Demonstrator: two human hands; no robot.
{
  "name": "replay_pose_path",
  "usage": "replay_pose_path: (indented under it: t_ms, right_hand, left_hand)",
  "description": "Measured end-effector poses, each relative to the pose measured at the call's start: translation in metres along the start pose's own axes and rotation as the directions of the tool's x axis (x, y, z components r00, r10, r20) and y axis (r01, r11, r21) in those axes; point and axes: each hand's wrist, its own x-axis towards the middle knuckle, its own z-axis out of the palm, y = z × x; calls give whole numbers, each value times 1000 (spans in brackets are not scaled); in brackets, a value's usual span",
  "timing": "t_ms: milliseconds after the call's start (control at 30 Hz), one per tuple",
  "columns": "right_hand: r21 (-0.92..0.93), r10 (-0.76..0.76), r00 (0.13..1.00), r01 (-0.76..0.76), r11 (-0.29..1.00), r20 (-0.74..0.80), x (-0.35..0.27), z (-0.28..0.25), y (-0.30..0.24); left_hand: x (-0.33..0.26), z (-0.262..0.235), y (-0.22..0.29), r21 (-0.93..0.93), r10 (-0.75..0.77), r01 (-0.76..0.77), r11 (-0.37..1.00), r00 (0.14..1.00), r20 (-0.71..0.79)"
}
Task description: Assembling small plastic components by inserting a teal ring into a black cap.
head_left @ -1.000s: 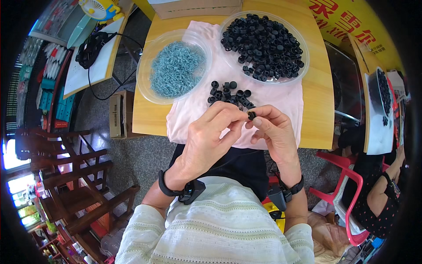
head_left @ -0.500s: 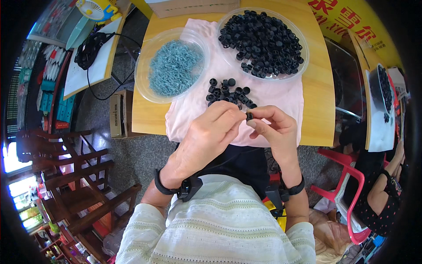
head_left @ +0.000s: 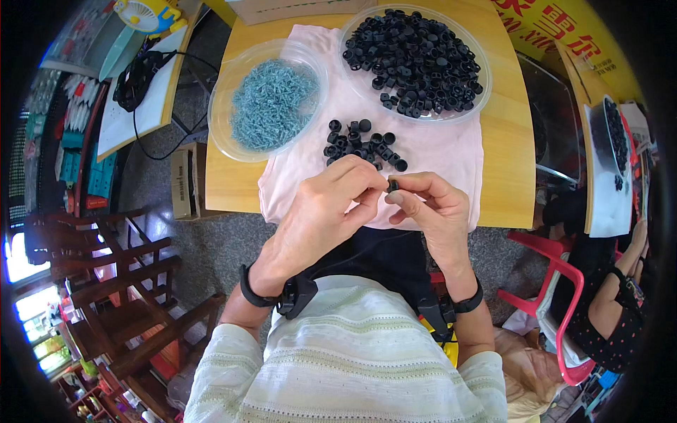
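- Head view, hands: two in use, brought nearly together above the near part of one pink cloth (head_left: 451,151).
- Right hand (head_left: 434,204): thumb and index finger closed on one small black part (head_left: 393,185).
- Left hand (head_left: 321,201): fingers drawn into a pinch at the left side of that part; whether anything is gripped between them cannot be told.
- Wrist straps: two, black, one behind the left hand (head_left: 247,285), one behind the right.
- Loose black parts (head_left: 352,139): one group on the cloth, just beyond the fingertips; roughly twenty, overlapping, exact count not possible.
- Clear round tubs: two on the bench (head_left: 511,155).
- First tub (head_left: 312,106): beyond the left hand and to its left, with bluish screws (head_left: 273,104), too many to count.
- Second tub (head_left: 360,83): directly beyond the right hand, heaped with black parts, likewise uncountable.
- Cardboard box (head_left: 296,7): one, well beyond the left hand.
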Motion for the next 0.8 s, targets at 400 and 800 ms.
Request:
replay_pose_path:
  t_ms: [400,800]
  right_hand:
    - [-198,-126,992,129,972,31,1,0,-11]
    - [-68,-52,997,56,996,55,3,3,-5]
  left_hand:
    - [-2,7,-6,-350,-227,216,911,974,10]
    - [-2,2,-2,-207,-197,187,960,980,-27]
